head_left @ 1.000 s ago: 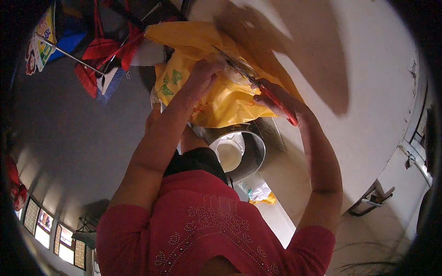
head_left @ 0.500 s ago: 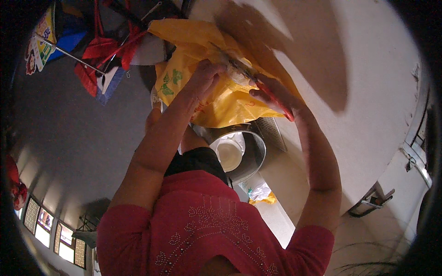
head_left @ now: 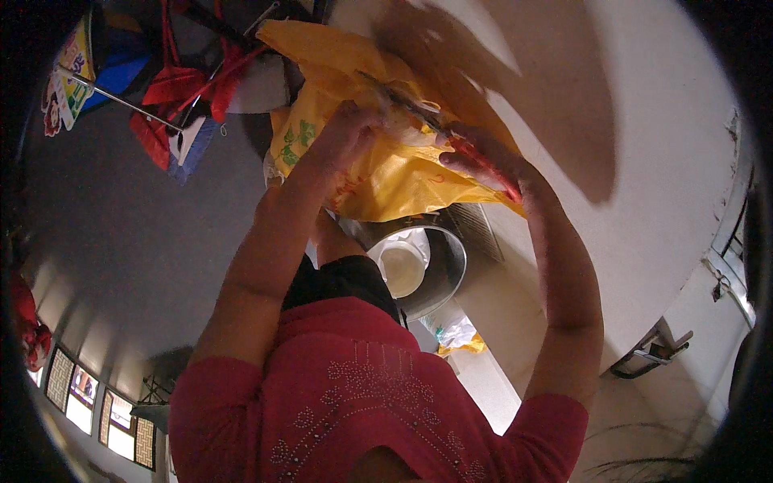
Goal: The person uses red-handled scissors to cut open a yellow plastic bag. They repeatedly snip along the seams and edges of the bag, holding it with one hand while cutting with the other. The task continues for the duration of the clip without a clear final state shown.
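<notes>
A large yellow plastic woven sack (head_left: 403, 181) with green and red printing stands in front of me, with pale, whitish material showing near its upper middle. My left hand (head_left: 352, 133) is closed at the sack, its fingers gathered on the material; the exact fold it pinches is partly hidden. In my right hand (head_left: 483, 149) is a pair of scissors (head_left: 411, 106) with red handles and dark blades. The blades lie across the sack top, pointing up and left past my left fingers. Whether they touch the sack material is hard to tell.
Below the sack stands a round metal container (head_left: 447, 282) with a white bowl (head_left: 403, 270) inside. Red dustpans (head_left: 173, 84), brooms and a blue-fringed mop (head_left: 192, 149) lean at the far left. A pale wall (head_left: 660, 161) rises on the right. A plastic bag (head_left: 459, 332) lies beyond the container.
My left hand has shifted slightly up and left. The scissors and my right hand have moved a little, with the handles slightly farther right and lower. Both hands keep their grip.
</notes>
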The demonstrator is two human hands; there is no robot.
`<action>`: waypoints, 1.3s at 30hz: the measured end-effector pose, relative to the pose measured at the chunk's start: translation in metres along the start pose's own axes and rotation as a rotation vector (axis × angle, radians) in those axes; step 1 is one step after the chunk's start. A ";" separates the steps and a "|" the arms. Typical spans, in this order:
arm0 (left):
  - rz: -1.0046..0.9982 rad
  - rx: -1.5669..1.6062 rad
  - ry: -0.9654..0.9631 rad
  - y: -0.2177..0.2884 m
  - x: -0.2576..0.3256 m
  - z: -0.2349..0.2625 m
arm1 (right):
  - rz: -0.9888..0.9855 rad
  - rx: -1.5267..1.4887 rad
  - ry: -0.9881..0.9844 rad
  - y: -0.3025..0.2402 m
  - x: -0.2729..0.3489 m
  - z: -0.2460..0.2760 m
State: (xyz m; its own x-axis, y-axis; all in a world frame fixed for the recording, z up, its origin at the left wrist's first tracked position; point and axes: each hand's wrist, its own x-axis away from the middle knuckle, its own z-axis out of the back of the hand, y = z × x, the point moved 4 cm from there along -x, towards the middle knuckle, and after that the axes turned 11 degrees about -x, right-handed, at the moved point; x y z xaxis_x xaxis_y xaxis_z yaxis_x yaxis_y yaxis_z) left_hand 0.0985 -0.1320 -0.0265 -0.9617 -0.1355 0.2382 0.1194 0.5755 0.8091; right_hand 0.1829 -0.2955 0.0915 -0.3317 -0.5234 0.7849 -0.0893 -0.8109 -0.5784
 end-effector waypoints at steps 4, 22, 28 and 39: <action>0.288 0.070 0.007 0.003 0.003 0.007 | -0.009 -0.146 -0.042 0.007 -0.001 0.000; 0.201 0.283 0.026 0.017 0.009 -0.015 | 0.189 0.111 0.073 -0.008 -0.014 -0.013; 0.201 0.321 -0.054 0.000 -0.001 -0.004 | 0.284 0.049 0.054 -0.016 -0.011 -0.013; 0.253 0.277 -0.011 -0.009 -0.001 -0.002 | 0.042 0.169 0.065 -0.028 -0.012 -0.013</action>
State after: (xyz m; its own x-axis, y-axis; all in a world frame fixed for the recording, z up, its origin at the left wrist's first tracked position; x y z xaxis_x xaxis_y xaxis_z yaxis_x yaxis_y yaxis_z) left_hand 0.0985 -0.1385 -0.0334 -0.9130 0.0469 0.4052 0.2839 0.7863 0.5488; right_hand 0.1770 -0.2630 0.0952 -0.3927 -0.5442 0.7414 0.0836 -0.8239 -0.5605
